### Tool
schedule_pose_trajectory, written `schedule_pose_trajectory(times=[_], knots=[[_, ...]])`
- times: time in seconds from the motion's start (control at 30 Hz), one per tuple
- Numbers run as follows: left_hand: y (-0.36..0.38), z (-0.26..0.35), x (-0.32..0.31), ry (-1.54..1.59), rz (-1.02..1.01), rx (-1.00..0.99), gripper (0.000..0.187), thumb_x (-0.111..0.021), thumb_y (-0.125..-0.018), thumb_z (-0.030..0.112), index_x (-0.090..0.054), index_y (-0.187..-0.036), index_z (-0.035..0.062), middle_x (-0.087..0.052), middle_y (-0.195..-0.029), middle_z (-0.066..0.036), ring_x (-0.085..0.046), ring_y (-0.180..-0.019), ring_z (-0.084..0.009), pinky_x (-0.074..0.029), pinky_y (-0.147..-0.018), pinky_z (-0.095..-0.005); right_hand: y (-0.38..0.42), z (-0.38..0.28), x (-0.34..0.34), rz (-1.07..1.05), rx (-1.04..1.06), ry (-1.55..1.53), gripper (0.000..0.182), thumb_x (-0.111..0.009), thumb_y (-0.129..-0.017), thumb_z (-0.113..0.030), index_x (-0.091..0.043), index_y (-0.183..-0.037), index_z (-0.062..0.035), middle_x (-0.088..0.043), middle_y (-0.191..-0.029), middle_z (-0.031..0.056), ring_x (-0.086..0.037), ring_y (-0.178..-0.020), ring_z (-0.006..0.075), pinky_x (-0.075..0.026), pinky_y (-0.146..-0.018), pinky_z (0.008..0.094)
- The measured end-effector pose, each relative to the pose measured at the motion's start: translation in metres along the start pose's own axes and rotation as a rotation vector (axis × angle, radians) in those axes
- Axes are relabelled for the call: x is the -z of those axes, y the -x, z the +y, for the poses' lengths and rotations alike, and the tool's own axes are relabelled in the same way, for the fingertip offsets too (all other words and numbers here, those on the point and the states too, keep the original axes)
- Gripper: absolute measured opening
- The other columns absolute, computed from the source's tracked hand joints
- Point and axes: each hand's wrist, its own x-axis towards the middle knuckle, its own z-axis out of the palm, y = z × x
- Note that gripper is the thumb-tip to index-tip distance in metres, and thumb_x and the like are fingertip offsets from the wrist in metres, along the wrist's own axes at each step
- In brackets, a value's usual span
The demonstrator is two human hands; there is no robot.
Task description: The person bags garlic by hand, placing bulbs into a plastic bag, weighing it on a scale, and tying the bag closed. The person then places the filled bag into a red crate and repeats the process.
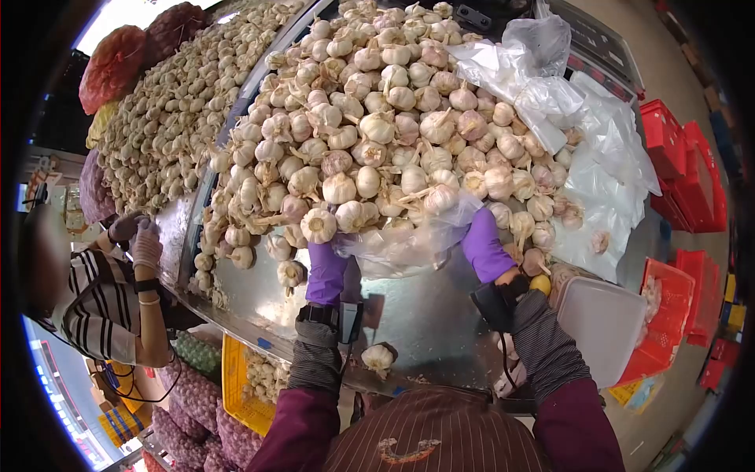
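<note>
A clear plastic bag stretches between my two purple-gloved hands at the near edge of a large heap of garlic bulbs. My left hand grips the bag's left side, its fingertips partly hidden beside a garlic bulb. On the other side, my right hand is closed on the bag's right edge, with its fingers partly out of sight. Garlic shows through and behind the thin plastic. One loose bulb lies near me on the metal table.
Loose white plastic bags lie on the right. A grey lid and red crates stand beyond. At left, a person stands by another garlic pile. A yellow crate sits below the table edge.
</note>
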Motion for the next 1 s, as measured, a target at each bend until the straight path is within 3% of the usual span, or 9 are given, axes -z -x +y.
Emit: schedule_pose_trajectory(times=[0.1,0.17,0.3,0.5,0.6,0.73,0.8,0.9,1.0], knots=[[-0.005,0.032,0.01,0.353,0.486,-0.097,0.02,-0.049,-0.083,0.003,-0.057,-0.101,0.0007,-0.057,-0.106,-0.006,-0.055,-0.079,-0.0159,-0.046,-0.066,-0.0299,0.031,-0.034,-0.038,0.082,0.282,0.403,0.017,-0.052,-0.087,-0.011,-0.061,-0.098,-0.0009,-0.059,-0.084,0.0003,-0.052,-0.075,0.0078,-0.042,-0.068,0.0208],[-0.007,0.08,0.03,0.779,0.483,-0.073,0.023,-0.049,-0.087,0.011,-0.058,-0.106,0.0017,-0.06,-0.105,-0.004,-0.051,-0.064,-0.0108,-0.042,-0.054,-0.0252,0.047,-0.056,-0.057,0.092,0.417,0.457,0.022,-0.053,-0.089,-0.015,-0.059,-0.101,0.0019,-0.058,-0.083,-0.0003,-0.049,-0.075,0.007,-0.042,-0.07,0.021],[0.01,0.172,0.045,1.004,0.451,0.199,0.026,-0.047,-0.091,0.021,-0.058,-0.106,0.0026,-0.062,-0.103,-0.004,-0.043,-0.05,-0.003,-0.032,-0.042,-0.0188,0.094,-0.108,-0.069,0.069,0.588,0.357,0.02,-0.051,-0.089,-0.014,-0.06,-0.098,0.0021,-0.057,-0.084,-0.0005,-0.048,-0.076,0.0062,-0.04,-0.07,0.0197],[0.064,0.293,0.008,1.188,0.189,0.152,0.029,-0.047,-0.092,0.027,-0.059,-0.105,0.0033,-0.062,-0.105,-0.006,-0.031,-0.041,0.0022,-0.022,-0.037,-0.0158,0.224,-0.228,-0.023,0.208,0.724,0.483,0.025,-0.048,-0.09,-0.024,-0.062,-0.094,-0.0034,-0.047,-0.072,-0.0038,-0.043,-0.063,0.0064,-0.037,-0.058,0.0202],[0.099,0.338,-0.047,1.292,0.004,0.167,0.032,-0.045,-0.093,0.025,-0.055,-0.109,0.0001,-0.059,-0.112,-0.011,-0.053,-0.07,-0.0053,-0.04,-0.061,-0.0169,0.273,-0.28,0.036,0.268,0.671,0.502,0.025,-0.049,-0.09,-0.024,-0.062,-0.097,-0.0035,-0.053,-0.076,-0.0012,-0.048,-0.065,0.0073,-0.041,-0.06,0.0213],[0.135,0.358,-0.159,1.203,-0.075,0.147,0.032,-0.045,-0.093,0.021,-0.054,-0.113,-0.0018,-0.059,-0.111,-0.01,-0.054,-0.093,-0.0111,-0.041,-0.079,-0.0203,0.298,-0.305,0.147,0.407,0.669,0.619,0.025,-0.051,-0.089,-0.023,-0.06,-0.102,-0.0029,-0.059,-0.089,0.0031,-0.055,-0.078,0.0104,-0.044,-0.07,0.0217],[0.15,0.369,-0.189,1.125,-0.125,0.22,0.03,-0.046,-0.093,0.019,-0.056,-0.113,0.0001,-0.062,-0.103,-0.003,-0.048,-0.067,-0.0008,-0.037,-0.06,-0.0135,0.296,-0.304,0.198,0.425,0.675,0.709,0.025,-0.051,-0.089,-0.021,-0.059,-0.102,-0.0026,-0.06,-0.09,0.0038,-0.056,-0.082,0.012,-0.044,-0.073,0.0224],[0.155,0.372,-0.218,1.08,-0.119,0.142,0.03,-0.048,-0.091,0.017,-0.053,-0.116,0.0006,-0.061,-0.103,-0.003,-0.046,-0.071,-0.0012,-0.036,-0.061,-0.0144,0.308,-0.302,0.242,0.355,0.579,0.823,0.024,-0.049,-0.089,-0.016,-0.057,-0.106,-0.0015,-0.059,-0.096,0.0054,-0.055,-0.089,0.0134,-0.043,-0.079,0.0241],[0.155,0.371,-0.208,0.849,-0.112,0.069,0.04,-0.05,-0.089,0.015,-0.043,-0.126,0.0009,-0.053,-0.118,-0.009,-0.05,-0.104,-0.0111,-0.04,-0.082,-0.0225,0.323,-0.306,0.275,0.279,1.053,1.302,0.029,-0.044,-0.088,-0.011,-0.053,-0.113,-0.0003,-0.054,-0.104,0.0073,-0.051,-0.092,0.0145,-0.042,-0.082,0.0275]])
